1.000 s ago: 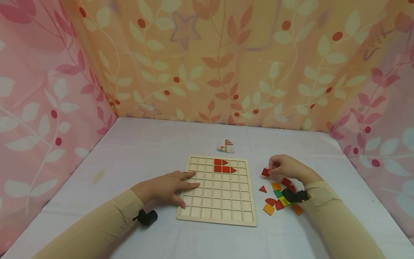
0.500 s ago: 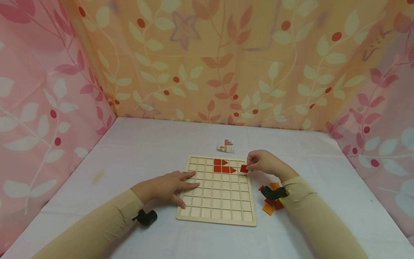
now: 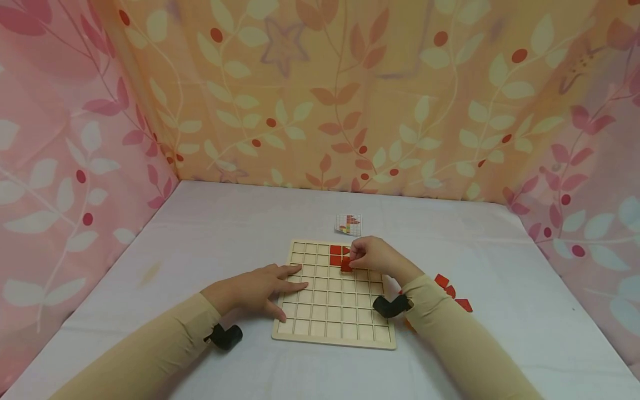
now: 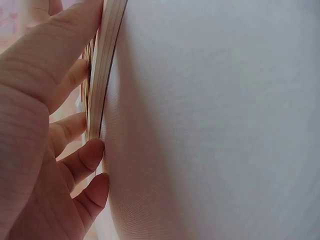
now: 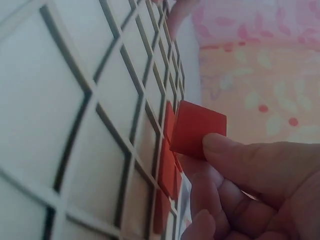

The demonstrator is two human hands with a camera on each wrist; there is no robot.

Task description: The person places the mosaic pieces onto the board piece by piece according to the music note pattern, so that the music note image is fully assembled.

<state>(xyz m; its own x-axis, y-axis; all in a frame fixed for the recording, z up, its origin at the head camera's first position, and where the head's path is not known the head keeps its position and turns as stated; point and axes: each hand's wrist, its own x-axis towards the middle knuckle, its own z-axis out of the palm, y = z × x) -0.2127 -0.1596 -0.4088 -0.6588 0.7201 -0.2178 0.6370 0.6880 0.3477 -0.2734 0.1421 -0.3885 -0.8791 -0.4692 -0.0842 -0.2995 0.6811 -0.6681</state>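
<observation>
My right hand point(image 3: 372, 256) pinches a red square tile point(image 5: 199, 127) between thumb and fingers, tilted close over the upper part of the wooden grid board point(image 3: 320, 311). Red tiles point(image 3: 335, 250) lie in cells of the board's top two rows; the right hand and the held tile cover some of them in the head view. My left hand point(image 3: 257, 289) rests on the board's left edge, fingers spread and fairly straight. From the left wrist view, its fingers point(image 4: 75, 75) lie along the board's side point(image 4: 104, 70).
A small picture card point(image 3: 348, 224) with a coloured grid pattern lies behind the board. Loose red tiles point(image 3: 464, 305) sit on the white cloth right of the board, partly hidden by the right sleeve point(image 3: 450, 328). Patterned fabric walls point(image 3: 310, 100) stand at the back and sides.
My right hand has carried the red square tile leftward from beside the loose pile to over the board's upper rows. The left hand stays in place.
</observation>
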